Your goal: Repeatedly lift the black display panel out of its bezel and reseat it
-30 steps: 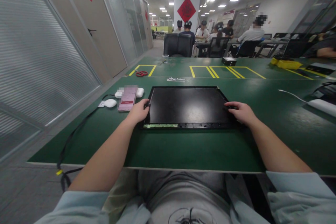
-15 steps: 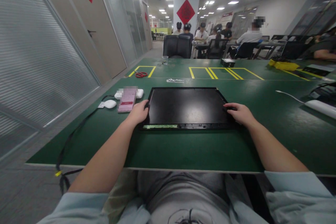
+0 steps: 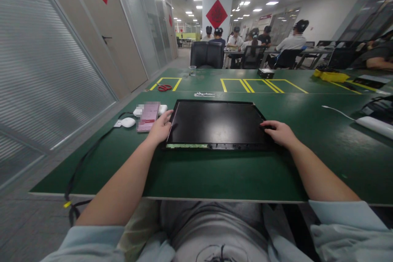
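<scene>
A black flat screen panel lies face up on the green table, with a strip of green circuit board showing along its near edge. At its left edge is my left hand, fingers apart and loosely against the frame. My right hand grips the panel's right edge, thumb and fingertips on the rim; the fingers beneath are hidden.
Left of the panel lie a pink-screened phone and a white rounded device on a black cable. Red scissors and small white pieces lie farther back, near a clear cup. A white power strip is at right.
My left hand has loosened from the panel's left edge, its fingers spreading. The panel's left side has shifted slightly. My right hand stays at the right edge.
</scene>
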The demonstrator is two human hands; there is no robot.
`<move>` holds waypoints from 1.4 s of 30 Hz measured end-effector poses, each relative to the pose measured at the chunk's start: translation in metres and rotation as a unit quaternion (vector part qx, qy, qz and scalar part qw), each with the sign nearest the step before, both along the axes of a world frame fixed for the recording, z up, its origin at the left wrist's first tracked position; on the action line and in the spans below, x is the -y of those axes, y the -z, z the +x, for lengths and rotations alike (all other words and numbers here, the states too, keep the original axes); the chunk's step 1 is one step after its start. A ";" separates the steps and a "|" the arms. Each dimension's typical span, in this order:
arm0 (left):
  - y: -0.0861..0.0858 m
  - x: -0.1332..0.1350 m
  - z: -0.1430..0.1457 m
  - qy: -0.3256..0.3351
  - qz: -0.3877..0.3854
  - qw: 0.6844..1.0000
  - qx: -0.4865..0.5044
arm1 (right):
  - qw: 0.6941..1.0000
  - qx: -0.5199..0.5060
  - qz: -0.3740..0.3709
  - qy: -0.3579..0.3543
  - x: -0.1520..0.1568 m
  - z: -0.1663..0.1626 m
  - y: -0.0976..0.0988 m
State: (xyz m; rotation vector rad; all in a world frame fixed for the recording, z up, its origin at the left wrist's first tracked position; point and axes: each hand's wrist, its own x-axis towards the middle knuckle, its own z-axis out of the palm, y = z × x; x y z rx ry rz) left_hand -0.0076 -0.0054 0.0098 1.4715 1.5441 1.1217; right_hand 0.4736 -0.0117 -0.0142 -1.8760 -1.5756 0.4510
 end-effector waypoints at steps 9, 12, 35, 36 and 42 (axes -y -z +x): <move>-0.013 0.003 0.010 -0.077 -0.039 0.983 0.164 | 1.000 0.026 0.002 -0.004 0.002 -0.001 -0.001; -0.012 0.001 0.010 -0.093 -0.050 0.980 0.171 | 0.999 0.033 0.023 -0.015 -0.001 0.001 0.001; -0.005 -0.004 0.011 -0.094 -0.112 0.960 0.240 | 0.999 0.043 0.009 -0.006 -0.003 0.004 0.003; -0.004 -0.004 0.011 -0.096 -0.110 0.962 0.230 | 0.999 0.042 0.007 -0.007 -0.003 0.004 0.004; 0.000 0.001 0.013 -0.085 -0.053 0.984 0.145 | 0.999 0.051 0.014 -0.014 -0.004 0.005 0.006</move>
